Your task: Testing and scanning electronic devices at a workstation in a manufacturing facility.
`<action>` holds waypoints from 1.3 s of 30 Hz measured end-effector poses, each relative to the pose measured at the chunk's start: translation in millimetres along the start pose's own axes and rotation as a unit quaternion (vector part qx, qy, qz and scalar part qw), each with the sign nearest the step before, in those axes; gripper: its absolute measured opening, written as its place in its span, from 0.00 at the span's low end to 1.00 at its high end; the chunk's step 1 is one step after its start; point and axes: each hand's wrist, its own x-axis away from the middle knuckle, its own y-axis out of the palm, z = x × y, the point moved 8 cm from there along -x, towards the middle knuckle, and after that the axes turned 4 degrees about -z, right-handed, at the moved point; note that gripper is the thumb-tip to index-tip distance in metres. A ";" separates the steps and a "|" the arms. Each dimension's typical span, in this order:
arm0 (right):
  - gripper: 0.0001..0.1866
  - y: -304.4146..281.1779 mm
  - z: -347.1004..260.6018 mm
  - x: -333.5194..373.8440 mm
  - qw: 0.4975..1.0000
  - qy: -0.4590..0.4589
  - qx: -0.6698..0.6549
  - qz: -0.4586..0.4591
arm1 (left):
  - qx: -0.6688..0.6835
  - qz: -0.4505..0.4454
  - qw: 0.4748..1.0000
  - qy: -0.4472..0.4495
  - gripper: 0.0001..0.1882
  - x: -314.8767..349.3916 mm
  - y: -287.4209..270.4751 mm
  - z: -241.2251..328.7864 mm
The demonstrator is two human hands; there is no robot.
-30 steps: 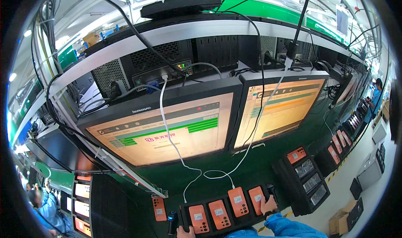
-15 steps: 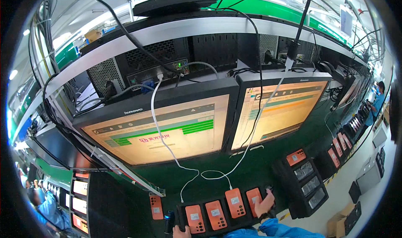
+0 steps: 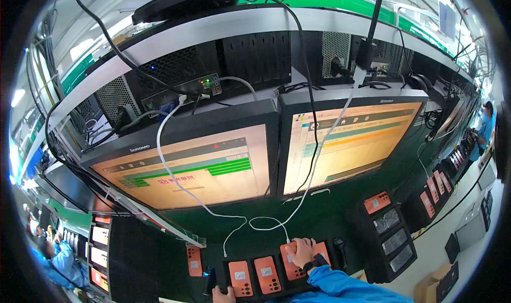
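Note:
Several orange phones lie in a row in a black tray [image 3: 253,296] at the near edge of the bench; two at the left are a first phone [image 3: 240,278] and a second phone [image 3: 267,275]. My right hand [image 3: 303,252] reaches over the third phone [image 3: 291,269], fingers bent around its upper end beside a white cable [image 3: 285,230]. The fourth phone [image 3: 322,252] is partly covered by that hand. At the tray's near left corner, my left hand [image 3: 223,295] has its fingers curled; what they grip is unclear. Beside it stands a black handheld scanner [image 3: 209,279].
Another black scanner [image 3: 340,250] lies right of the tray. A single orange phone [image 3: 194,261] rests at the left. Two monitors [image 3: 186,170] stand behind, with cables hanging across them. A black compartment rack [image 3: 388,231] sits at the right. Other people work at both sides.
My right hand has moved left, from beside the right-hand scanner and fourth phone onto the third phone. My left hand stays at the tray corner. The whole view has shifted slightly.

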 end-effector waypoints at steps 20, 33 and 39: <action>0.18 -8.1 -21.3 -9.5 0.995 -0.052 0.073 0.031 | 0.100 -0.012 0.995 0.022 0.20 -7.5 9.7 -1.9; 0.18 38.6 -15.6 -27.9 0.981 0.027 0.167 -0.097 | 0.027 0.003 1.000 0.011 0.27 11.1 1.9 -11.1; 0.13 14.4 -31.6 -46.0 0.994 0.007 0.102 -0.037 | 0.122 -0.061 0.990 -0.026 0.16 -10.8 -23.8 41.7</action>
